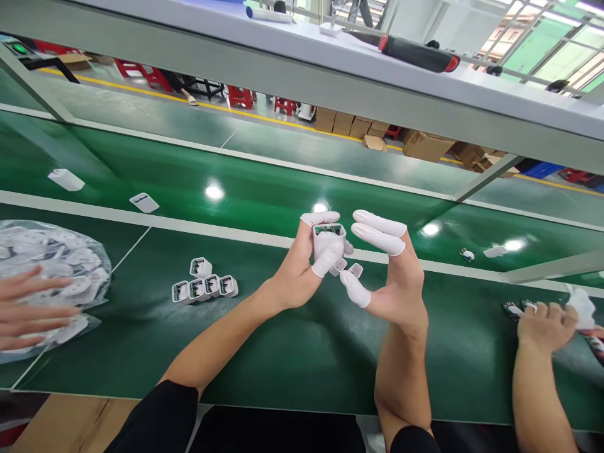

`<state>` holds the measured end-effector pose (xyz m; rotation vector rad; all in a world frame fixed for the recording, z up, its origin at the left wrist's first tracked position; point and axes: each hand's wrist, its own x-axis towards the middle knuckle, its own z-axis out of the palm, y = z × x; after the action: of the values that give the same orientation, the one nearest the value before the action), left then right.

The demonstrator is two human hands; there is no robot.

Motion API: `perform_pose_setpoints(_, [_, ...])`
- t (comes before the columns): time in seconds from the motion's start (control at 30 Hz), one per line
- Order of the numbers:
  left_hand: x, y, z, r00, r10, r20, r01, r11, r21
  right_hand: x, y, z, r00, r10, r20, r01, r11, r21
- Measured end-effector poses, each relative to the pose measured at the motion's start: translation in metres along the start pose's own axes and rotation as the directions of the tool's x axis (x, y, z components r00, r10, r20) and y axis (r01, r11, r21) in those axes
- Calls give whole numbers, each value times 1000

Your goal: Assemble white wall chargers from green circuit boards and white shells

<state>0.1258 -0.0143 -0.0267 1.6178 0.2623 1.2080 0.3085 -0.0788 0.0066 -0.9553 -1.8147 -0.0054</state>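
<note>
My left hand, with white finger cots on its fingertips, grips a small white plastic housing. A green circuit board shows in the housing's open top. Just to the right, my right hand is held apart from it, thumb and fingers spread, white cots on thumb and two fingers. Nothing shows between those fingers. Behind and below the hands, small white housings lie on the green work surface. Left of my left arm stands a cluster of several similar white housings with boards inside.
A clear bag of white parts lies at the left, a co-worker's hand over it. At the right another person's hand touches small boards. A raised shelf crosses ahead, carrying a black and red screwdriver.
</note>
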Motion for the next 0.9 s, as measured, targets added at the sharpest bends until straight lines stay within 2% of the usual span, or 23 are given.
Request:
perform_pose_setpoints(0.07, [1, 8, -3, 987, -138, 85, 150, 977, -155, 0, 3, -4, 996, 45, 72, -50, 996, 80])
perform_pose_setpoints(0.13, [1, 12, -7, 961, -240, 139, 266, 939, -218, 0, 7, -5, 988, 84, 132, -101, 987, 125])
perform_pose_setpoints(0.2, [2, 12, -10, 933, -331, 142, 355, 912, -206, 0, 12, -3, 979, 135, 153, -160, 974, 163])
perform_pose_setpoints(0.3, [3, 12, -17, 905, -411, 111, 424, 895, -138, 0, 21, 1, 965, 235, 118, -258, 934, 246])
perform_pose_setpoints(0.47, [9, 15, -28, 933, -314, 173, 331, 940, -80, 1, 36, 6, 936, 350, 31, -327, 836, 441])
perform_pose_setpoints(0.57, [12, 16, -31, 937, -287, 200, 301, 953, -44, 2, 40, 6, 926, 379, 0, -335, 820, 464])
perform_pose_setpoints(0.7, [11, 14, -31, 941, -303, 151, 306, 952, 7, 1, 39, 6, 922, 388, 10, -352, 826, 440])
perform_pose_setpoints(0.9, [14, 8, -29, 942, -331, 54, 333, 942, -30, 1, 38, 4, 906, 421, 49, -400, 811, 427])
